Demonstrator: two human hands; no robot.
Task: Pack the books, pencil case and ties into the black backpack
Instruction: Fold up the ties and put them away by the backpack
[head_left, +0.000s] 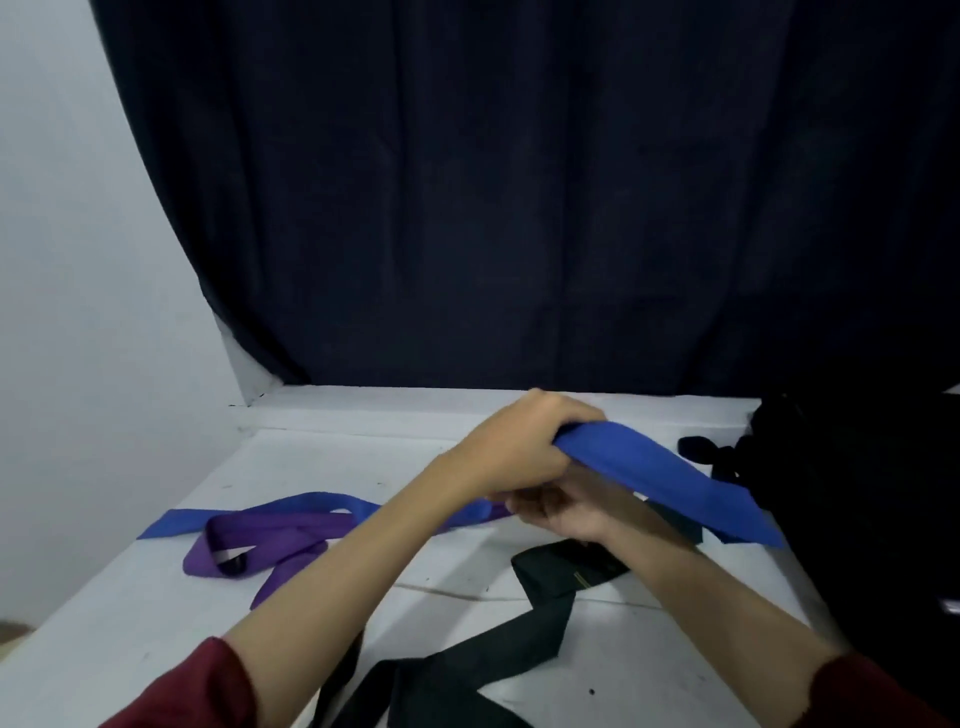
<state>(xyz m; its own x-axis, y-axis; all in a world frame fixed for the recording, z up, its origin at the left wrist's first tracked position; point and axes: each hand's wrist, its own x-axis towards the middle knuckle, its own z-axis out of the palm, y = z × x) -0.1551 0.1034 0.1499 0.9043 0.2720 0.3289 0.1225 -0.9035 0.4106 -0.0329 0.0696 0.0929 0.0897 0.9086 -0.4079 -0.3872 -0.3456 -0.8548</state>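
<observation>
Gripping the blue tie (670, 483) with both hands over the white table (322, 457). My left hand (524, 447) is on top, fingers curled round the fold of the wide end, which slopes down to the right toward the black backpack (852, 499). My right hand (561, 512) sits just beneath, fingers curled; it seems to hold the same tie, though the left hand partly hides the grip. The tie's narrow end trails left across the table, crossing the purple tie (270, 540) lying looped there. A black tie (545, 597) lies in front, nearer me, under my right forearm. Backpack sits at the table's right edge. Dark curtain (519, 208) behind.
</observation>
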